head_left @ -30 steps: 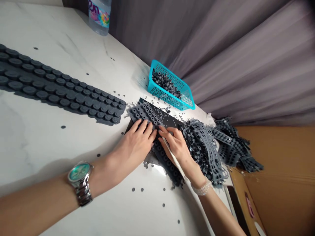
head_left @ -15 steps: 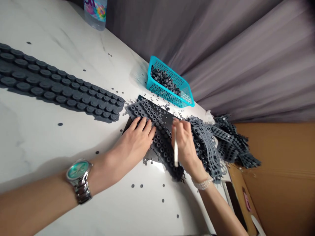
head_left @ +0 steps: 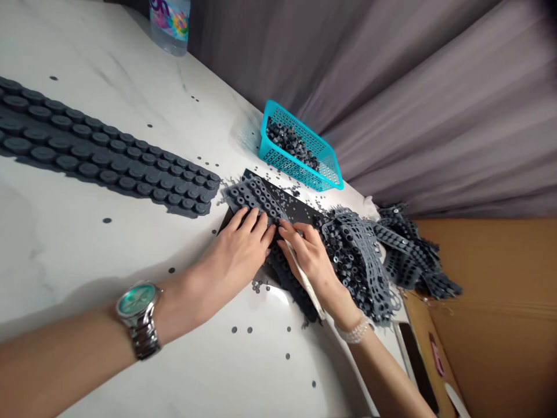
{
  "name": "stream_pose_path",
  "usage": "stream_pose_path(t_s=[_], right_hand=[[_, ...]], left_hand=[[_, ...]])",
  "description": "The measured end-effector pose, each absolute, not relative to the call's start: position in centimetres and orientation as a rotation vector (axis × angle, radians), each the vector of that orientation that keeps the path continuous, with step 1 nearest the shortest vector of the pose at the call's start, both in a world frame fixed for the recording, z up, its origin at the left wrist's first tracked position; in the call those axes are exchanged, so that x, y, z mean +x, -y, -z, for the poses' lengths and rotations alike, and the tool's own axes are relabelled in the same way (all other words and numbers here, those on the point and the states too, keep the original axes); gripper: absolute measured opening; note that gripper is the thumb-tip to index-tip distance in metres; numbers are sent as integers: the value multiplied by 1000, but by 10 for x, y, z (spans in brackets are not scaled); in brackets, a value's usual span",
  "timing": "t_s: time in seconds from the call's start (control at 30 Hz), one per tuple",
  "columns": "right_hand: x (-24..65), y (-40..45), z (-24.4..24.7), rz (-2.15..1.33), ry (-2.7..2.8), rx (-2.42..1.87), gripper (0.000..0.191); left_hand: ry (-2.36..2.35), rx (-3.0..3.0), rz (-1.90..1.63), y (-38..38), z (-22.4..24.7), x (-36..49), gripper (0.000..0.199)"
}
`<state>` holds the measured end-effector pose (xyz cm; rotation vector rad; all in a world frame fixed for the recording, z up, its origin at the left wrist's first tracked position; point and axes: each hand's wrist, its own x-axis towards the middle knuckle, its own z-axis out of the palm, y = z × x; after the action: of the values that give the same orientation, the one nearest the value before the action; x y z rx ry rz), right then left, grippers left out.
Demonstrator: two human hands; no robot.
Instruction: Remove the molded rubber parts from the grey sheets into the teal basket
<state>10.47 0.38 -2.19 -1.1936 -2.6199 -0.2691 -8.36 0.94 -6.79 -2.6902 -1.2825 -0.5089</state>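
Note:
My left hand (head_left: 239, 247), with a watch on the wrist, lies with its fingers stretched out on a dark grey rubber strip (head_left: 252, 191) of ring-shaped pieces, pressing it onto a black mat (head_left: 300, 210). A slim white pen-like tool (head_left: 310, 285) is held in my right hand (head_left: 315, 262). Its working tip is hidden by my fingers, which are at the strip just right of my left fingertips. Close beside my right hand is a heap of loose black rings (head_left: 350, 270), next to a grey perforated rubber sheet (head_left: 369, 255).
A turquoise basket (head_left: 300, 168) of small dark parts stands by the curtain (head_left: 391, 116). A long studded rubber strip (head_left: 108, 151) lies at left. Rubber scraps (head_left: 411, 255) pile up at right. A bottle (head_left: 169, 32) stands at the back. Small dark discs dot the white table (head_left: 187, 360).
My right hand has moved left along the strip toward my left hand, and the white tool now slants more. More of the loose rings show. My left hand stays in place.

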Motion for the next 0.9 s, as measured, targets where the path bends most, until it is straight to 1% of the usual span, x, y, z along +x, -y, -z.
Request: stream_pose_path(t_s=[0.37,0.5,0.63,0.7,0.8,0.9], right_hand=[[101,-5,20,318,2685,-1192,23],[96,-7,20,255,2730,-1250,23],[108,-17,17,292,2538,-1441,25],[118,-21,15,305,2399,-1524,23],[126,-21,15,278,2353,-1469,19],[121,-15,20,239,2409,-1341,22]], left_hand=[[1294,-2689,521,-11,74,-82,50],[1286,-2682,516,-11,71,-82,50],[1303,-2687,517,-10,69,-82,48],[1295,-2695,505,-10,69,-82,47],[1286,-2691,490,-8,69,-82,49],[1300,-2669,496,-8,69,-81,46]])
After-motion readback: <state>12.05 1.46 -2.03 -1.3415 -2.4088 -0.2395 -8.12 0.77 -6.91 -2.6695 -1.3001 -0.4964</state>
